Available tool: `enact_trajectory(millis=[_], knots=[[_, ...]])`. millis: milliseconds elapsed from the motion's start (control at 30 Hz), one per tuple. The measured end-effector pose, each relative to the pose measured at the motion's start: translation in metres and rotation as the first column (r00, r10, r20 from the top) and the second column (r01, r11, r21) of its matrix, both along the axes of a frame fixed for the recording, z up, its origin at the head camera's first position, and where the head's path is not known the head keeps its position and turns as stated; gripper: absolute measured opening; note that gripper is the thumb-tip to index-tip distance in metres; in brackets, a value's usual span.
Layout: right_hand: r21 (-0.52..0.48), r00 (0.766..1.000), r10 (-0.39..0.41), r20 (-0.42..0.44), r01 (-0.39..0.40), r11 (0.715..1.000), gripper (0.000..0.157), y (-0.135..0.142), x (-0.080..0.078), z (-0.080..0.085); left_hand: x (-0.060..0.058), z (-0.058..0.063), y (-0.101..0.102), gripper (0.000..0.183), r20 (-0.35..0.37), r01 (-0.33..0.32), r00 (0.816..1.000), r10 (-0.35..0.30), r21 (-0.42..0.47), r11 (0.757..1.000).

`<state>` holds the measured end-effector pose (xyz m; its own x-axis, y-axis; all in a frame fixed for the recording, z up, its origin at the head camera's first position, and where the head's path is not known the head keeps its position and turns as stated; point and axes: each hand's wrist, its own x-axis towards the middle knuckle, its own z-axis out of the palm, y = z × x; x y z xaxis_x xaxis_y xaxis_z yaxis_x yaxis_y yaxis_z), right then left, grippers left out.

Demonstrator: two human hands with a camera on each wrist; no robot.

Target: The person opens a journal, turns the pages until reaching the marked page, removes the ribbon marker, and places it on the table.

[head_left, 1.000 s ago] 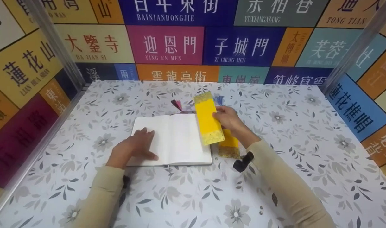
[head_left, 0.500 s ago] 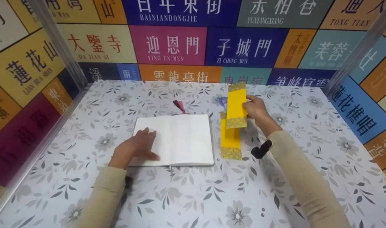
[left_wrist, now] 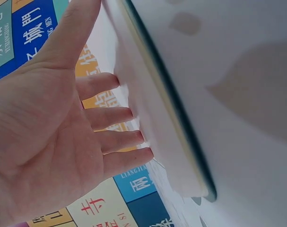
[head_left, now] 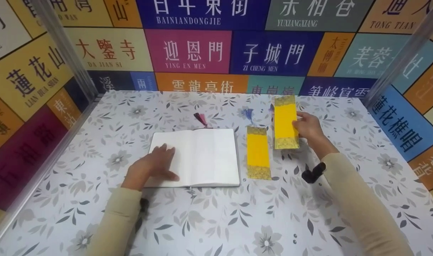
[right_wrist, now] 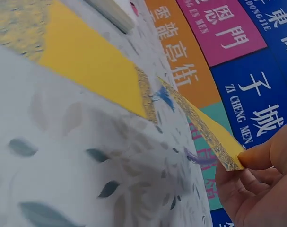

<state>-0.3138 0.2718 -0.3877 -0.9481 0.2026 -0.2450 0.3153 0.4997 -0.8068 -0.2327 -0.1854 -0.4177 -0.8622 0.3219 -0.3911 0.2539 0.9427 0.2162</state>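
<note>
My left hand rests on the left page of an open notebook with blank white pages. In the left wrist view its straight fingers touch the paper, and the notebook's dark green cover edge shows. My right hand pinches a yellow bookmark with patterned gold ends by its right edge, raised above the table. A purple tassel hangs near it in the right wrist view. A second yellow bookmark with a blue tassel lies flat between the notebook and the held one.
A dark and pink tassel sticks out beyond the notebook's top edge; whatever it belongs to is hidden. The table has a leaf and flower print. Colourful sign panels wall off the back and both sides.
My right hand has carried the bookmark rightward from over the notebook's right page, past the lying bookmark, to that one's right side. My left hand has stayed on the page.
</note>
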Motion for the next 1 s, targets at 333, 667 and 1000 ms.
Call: enact_trajectory(millis=[333,667,1000], knots=[[0.015,0.989,0.044,0.143,-0.047,0.999,0.061,0.003,0.033,-0.033,-0.001,-0.001,0.000,0.104,0.024,-0.025,0.999,0.025,-0.009,1.000],[0.140,0.983,0.110,0.145,-0.131,0.981,0.065,0.004,0.049,-0.046,0.001,0.000,0.000,0.103,0.025,-0.020,0.999,0.020,-0.005,1.000],[0.392,0.977,0.177,0.117,-0.210,0.896,0.064,0.000,0.057,-0.043,0.002,0.002,0.002,0.102,0.004,-0.004,1.000,0.004,0.009,1.000]])
